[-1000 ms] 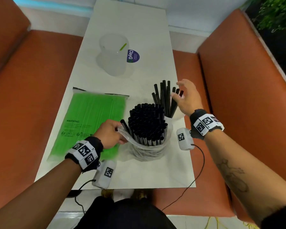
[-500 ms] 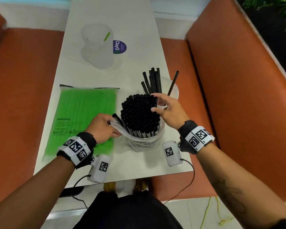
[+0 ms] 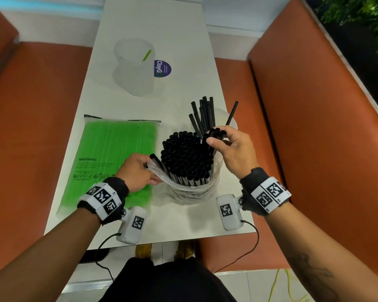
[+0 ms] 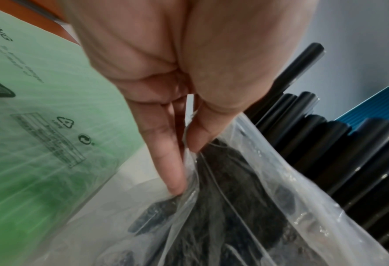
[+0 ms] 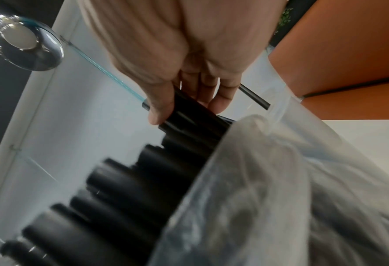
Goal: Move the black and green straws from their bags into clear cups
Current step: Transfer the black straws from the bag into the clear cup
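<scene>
The black straws [image 3: 184, 158] are matte, hollow tubes packed upright, open ends up, in a crumpled clear bag [image 3: 192, 190] on the white worktop [image 3: 179, 40]. The right hand [image 3: 231, 149] has its fingers [image 5: 159, 108] clamped on a small bunch of them at the bundle's far right edge. Just beyond those fingers a clear cup [image 3: 231, 120] holds more black straws. The left hand [image 3: 135, 173] pinches the bag's rim between thumb and fingers [image 4: 166, 158]; just left of it the flat bag of green straws [image 3: 114, 153] lies.
</scene>
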